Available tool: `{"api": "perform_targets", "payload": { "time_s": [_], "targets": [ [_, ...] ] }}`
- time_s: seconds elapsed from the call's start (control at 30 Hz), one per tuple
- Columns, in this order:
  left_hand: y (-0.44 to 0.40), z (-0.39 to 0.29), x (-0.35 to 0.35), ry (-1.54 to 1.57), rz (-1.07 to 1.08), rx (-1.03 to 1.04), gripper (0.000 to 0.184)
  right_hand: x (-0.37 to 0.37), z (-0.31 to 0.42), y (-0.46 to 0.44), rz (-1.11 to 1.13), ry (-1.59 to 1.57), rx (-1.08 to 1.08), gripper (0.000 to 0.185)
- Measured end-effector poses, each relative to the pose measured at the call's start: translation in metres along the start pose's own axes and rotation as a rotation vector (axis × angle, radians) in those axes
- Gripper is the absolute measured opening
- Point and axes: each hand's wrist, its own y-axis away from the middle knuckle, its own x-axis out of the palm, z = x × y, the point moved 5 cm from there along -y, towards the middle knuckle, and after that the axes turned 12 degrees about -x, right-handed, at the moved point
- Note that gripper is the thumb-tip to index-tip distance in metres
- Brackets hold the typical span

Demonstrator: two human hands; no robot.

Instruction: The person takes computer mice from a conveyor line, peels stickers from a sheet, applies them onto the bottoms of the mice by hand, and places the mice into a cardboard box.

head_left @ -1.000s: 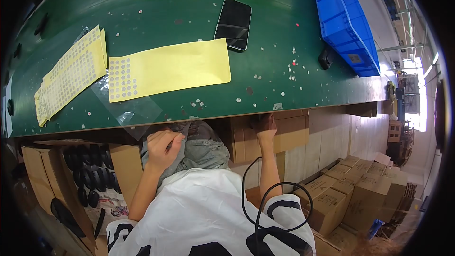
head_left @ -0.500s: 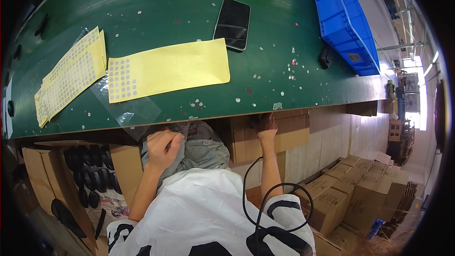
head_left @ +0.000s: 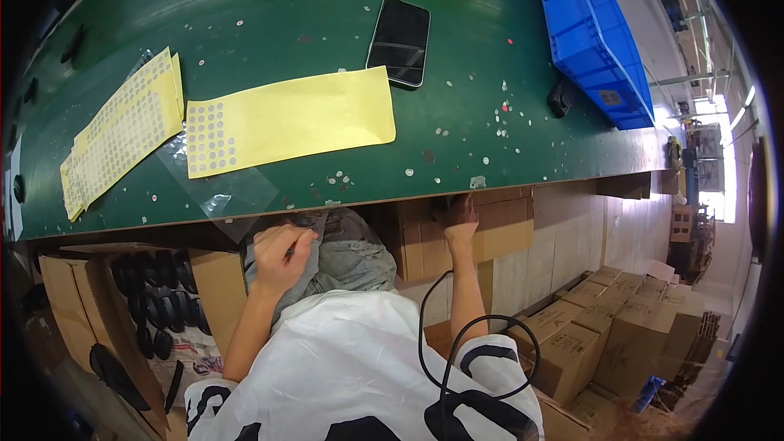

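Observation:
My left hand (head_left: 282, 256) is just below the table edge, above my lap, with its fingers curled. Whatever it may hold is hidden. My right hand (head_left: 461, 222) reaches under the table edge at a cardboard box (head_left: 505, 224). Its fingers are bent by a dark thing in shadow, too dim to name. On the green table (head_left: 318, 33) lies a yellow sticker sheet (head_left: 302, 118) with small round grey stickers at its left end. More sticker sheets (head_left: 122, 126) are stacked to its left, with clear plastic bags (head_left: 233, 196) beneath.
A black phone (head_left: 400, 39) lies behind the yellow sheet. At the right stand a blue bin (head_left: 592, 41) and a small black part (head_left: 560, 98). Loose stickers dot the table. An open carton (head_left: 216, 294) of black oval parts is at lower left; stacked cartons (head_left: 633, 327) at lower right. A black cable (head_left: 422, 310) loops by my right arm.

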Motion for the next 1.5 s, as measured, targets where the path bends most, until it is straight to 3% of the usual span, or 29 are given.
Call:
{"api": "perform_targets", "payload": {
  "time_s": [0.47,0.6,0.73,0.87,0.93,1.2,1.37,1.43,1.5],
  "targets": [
    [0.001,0.001,-0.002,-0.011,0.001,0.008,0.005,-0.028,-0.004,0.006,-0.024,-0.098,0.003,0.070],
    [0.001,0.001,-0.003,0.042,-0.007,0.026,0.004,-0.061,-0.018,0.023,0.117,-0.201,0.385,0.070],
    [0.002,0.002,-0.002,0.036,-0.003,0.022,0.004,-0.076,-0.078,0.051,-0.044,-0.237,0.457,0.073],
    [0.001,0.005,-0.001,0.041,0.015,0.021,0.004,-0.147,-0.092,0.067,-0.189,-0.339,0.492,0.080],
    [0.001,0.004,0.000,0.049,0.032,0.027,0.004,-0.185,-0.107,0.069,-0.247,-0.144,0.470,0.076],
    [0.002,0.003,0.000,0.071,0.030,0.019,0.005,-0.314,-0.137,0.019,-0.510,-0.193,0.275,0.063],
    [0.000,0.004,-0.001,0.067,0.013,0.021,0.005,-0.340,-0.131,-0.050,-0.611,-0.507,0.241,0.051],
    [0.001,0.005,-0.003,0.058,-0.009,0.020,0.005,-0.327,-0.138,-0.081,-0.642,-0.994,0.181,0.050],
    [0.000,0.004,-0.006,0.040,-0.018,0.013,0.006,-0.315,-0.149,-0.107,-0.635,-1.157,0.175,0.050]
  ]
}}
